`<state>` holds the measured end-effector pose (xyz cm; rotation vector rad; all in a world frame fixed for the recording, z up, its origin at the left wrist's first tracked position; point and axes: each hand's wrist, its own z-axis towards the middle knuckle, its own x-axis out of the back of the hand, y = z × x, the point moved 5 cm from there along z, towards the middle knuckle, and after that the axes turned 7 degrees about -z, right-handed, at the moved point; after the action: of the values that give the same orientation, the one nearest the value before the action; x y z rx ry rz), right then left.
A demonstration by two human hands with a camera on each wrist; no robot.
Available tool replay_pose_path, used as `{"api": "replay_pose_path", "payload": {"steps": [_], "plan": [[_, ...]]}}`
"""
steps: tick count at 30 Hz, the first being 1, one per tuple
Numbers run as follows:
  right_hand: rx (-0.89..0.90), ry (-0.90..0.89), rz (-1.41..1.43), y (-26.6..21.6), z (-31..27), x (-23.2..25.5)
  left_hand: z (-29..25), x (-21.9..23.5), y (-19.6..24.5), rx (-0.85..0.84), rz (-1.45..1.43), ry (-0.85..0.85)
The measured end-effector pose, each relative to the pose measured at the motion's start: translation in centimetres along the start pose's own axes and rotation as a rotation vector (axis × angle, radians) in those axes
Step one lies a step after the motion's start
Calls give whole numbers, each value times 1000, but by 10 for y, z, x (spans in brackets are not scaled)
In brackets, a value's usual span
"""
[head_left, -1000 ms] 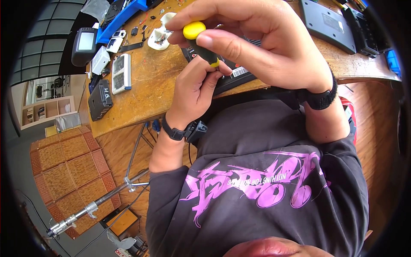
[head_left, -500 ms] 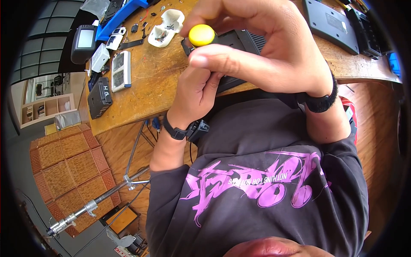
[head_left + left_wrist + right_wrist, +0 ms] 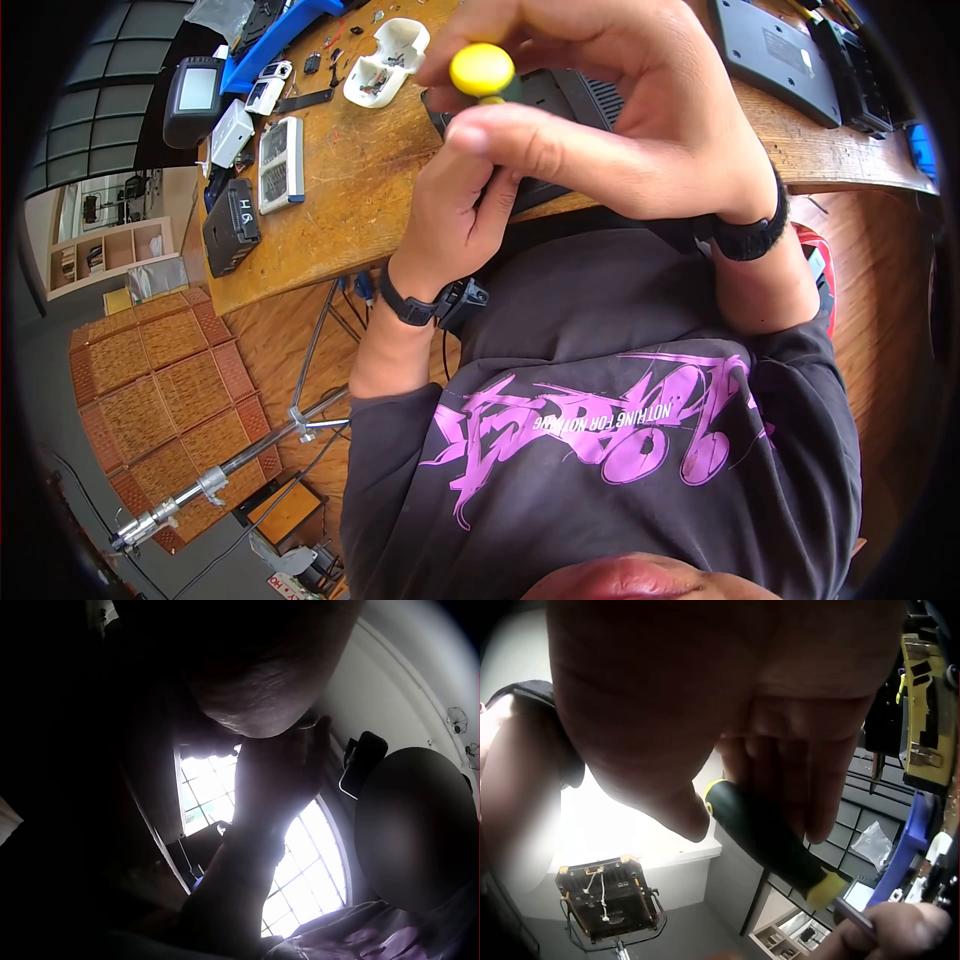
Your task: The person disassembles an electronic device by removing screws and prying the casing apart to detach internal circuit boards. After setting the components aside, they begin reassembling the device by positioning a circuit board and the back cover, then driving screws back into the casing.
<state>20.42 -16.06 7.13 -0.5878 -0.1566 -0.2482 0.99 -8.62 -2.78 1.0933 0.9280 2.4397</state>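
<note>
My right hand [image 3: 640,120] holds a screwdriver [image 3: 482,70] by its dark green handle, with the yellow end cap facing up between thumb and fingers. The right wrist view shows the handle slanting down to a yellow collar and a metal shaft [image 3: 857,919]. My left hand [image 3: 450,210] is just below, its thumb and fingers pinching around the shaft; the tip is hidden by the hands. Beneath both hands lies a black device with a vented edge [image 3: 603,95], mostly covered by them. The left wrist view is very dark, with hands in silhouette.
A white two-lobed tray [image 3: 408,28] with small metal parts lies beyond my left hand. To the left stand a white-framed case [image 3: 281,165], a black box [image 3: 232,228] and a device with a screen [image 3: 196,100]. A dark flat panel [image 3: 770,65] lies at the right.
My right thumb has come down from the handle's side to below the cap. The yellow cap has shifted slightly right. The left hand stays in nearly the same place.
</note>
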Motion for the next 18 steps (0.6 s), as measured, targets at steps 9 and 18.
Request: {"api": "replay_pose_path", "payload": {"steps": [9,18], "plan": [[-46,87,-27,-1,2,3,2,-1,-3,-102,-14,-18],[-413,-168,-133,-16,14,-3,-7,-1,-10,-9,-40,-4]]}}
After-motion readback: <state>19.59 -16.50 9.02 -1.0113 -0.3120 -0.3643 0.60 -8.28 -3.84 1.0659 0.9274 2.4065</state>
